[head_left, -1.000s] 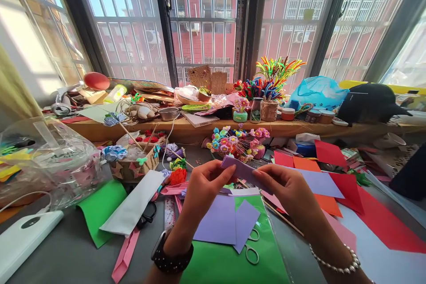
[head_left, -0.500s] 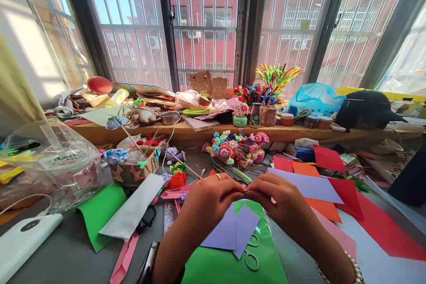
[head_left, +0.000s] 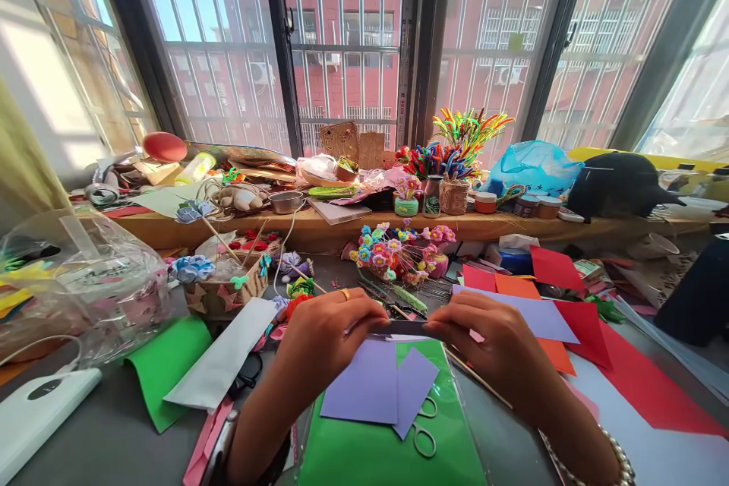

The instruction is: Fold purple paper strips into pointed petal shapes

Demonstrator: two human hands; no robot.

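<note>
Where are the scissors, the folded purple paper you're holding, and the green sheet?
scissors (head_left: 424, 437), head view, on the lower finger loop.
folded purple paper (head_left: 405, 328), head view, on the strip's middle between both hands.
green sheet (head_left: 364, 456), head view, on its bare lower part.

Bright daylight thru windows (head_left: 342, 38), glare at left, wide-angle edge distortion, sharp center.

The folded strip (head_left: 405, 328) pinched between the left hand (head_left: 324, 338) and right hand (head_left: 495, 338) is thin matt lilac paper. The lilac squares (head_left: 379, 387) below are the same matt paper. The green sheet (head_left: 370, 456) under them is smooth, in a glossy clear sleeve. The scissors (head_left: 424, 437) are bright metal. The desk (head_left: 114, 440) is matt grey.
</note>
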